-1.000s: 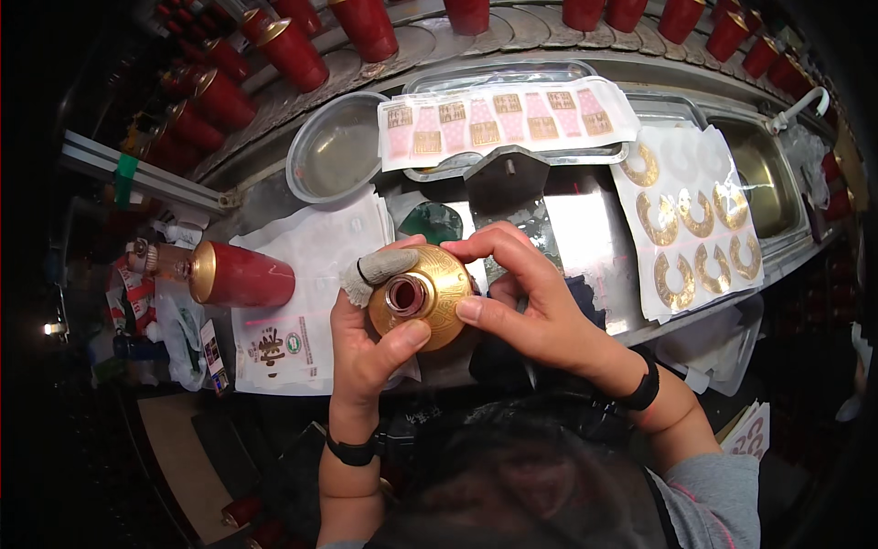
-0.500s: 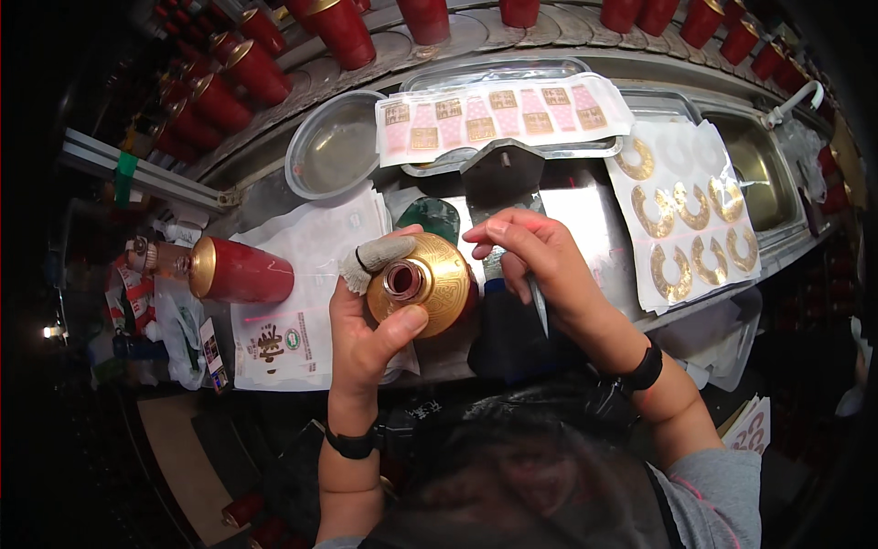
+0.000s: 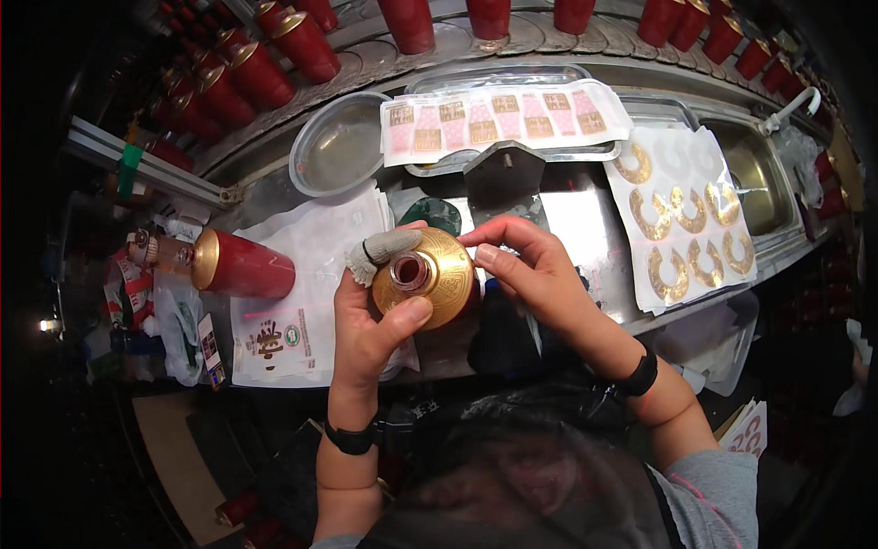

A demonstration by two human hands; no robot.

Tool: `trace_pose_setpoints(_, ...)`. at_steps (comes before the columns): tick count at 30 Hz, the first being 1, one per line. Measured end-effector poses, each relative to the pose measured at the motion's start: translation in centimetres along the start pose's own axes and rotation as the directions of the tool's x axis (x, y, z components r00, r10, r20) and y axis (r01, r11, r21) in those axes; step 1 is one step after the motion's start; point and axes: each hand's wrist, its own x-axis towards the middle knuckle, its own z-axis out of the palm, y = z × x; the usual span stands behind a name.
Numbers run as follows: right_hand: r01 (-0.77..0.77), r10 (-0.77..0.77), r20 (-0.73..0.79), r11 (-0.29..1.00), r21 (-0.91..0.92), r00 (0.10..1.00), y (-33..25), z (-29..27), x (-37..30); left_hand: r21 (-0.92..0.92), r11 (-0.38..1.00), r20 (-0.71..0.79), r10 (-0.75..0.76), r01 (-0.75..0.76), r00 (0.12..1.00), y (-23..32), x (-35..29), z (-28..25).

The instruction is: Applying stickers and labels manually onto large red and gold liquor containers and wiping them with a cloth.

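Observation:
My left hand (image 3: 368, 316) is closed around a red bottle with a gold shoulder (image 3: 446, 276), its open neck tipped up toward me. A grey cloth cot with a dark band covers one of its fingers, and the thumb presses on the gold. With index finger and thumb, my right hand (image 3: 540, 274) reaches the right edge of the gold shoulder. Its other fingers curl underneath, around a slim pointed tool (image 3: 535, 337) that is mostly hidden. Under my hands stands a dark bracket (image 3: 501, 176). Another red bottle (image 3: 251, 265) lies on its side at the left.
Behind are a clear round basin (image 3: 334, 151) and a sheet of pink and gold stickers (image 3: 503, 117). A sheet of gold curved stickers (image 3: 681, 206) lies at the right, before a sink (image 3: 759, 183). Printed paper sheets (image 3: 315, 316) lie left. Red bottles (image 3: 402, 23) line the conveyor.
My right hand has turned and brought its index finger and thumb to the bottle's edge. The pointed tool is now more hidden. Bottles on the conveyor have shifted right.

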Motion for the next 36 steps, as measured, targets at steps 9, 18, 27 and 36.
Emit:
trace_pose_setpoints(9, 0.118, -0.12, 0.007, 0.96, -0.254, 0.993, 0.5, 0.5, -0.2, -0.043, 0.999, 0.0, -0.002, 0.002, 1.0, -0.2, 0.0, 0.0)
trace_pose_setpoints(18, -0.14, 0.249, -0.189, 0.878, 0.457, 0.95, -1.9, -4.7, 1.2, -0.028, 1.0, 0.031, 0.001, -0.001, 1.0, -0.2, 0.2, -0.2)
trace_pose_setpoints(27, 0.372, -0.477, 0.031, 0.641, -0.672, 0.878, -3.6, 2.8, -2.8, -0.023, 1.0, 0.029, -0.013, 0.014, 0.999, 0.0, -0.1, -0.3)
trace_pose_setpoints(36, 0.37, -0.566, -0.004, 0.543, -0.754, 0.824, -4.0, 1.8, 0.7, 0.001, 1.0, 0.031, -0.016, 0.016, 0.999, 0.3, -0.3, -0.4)
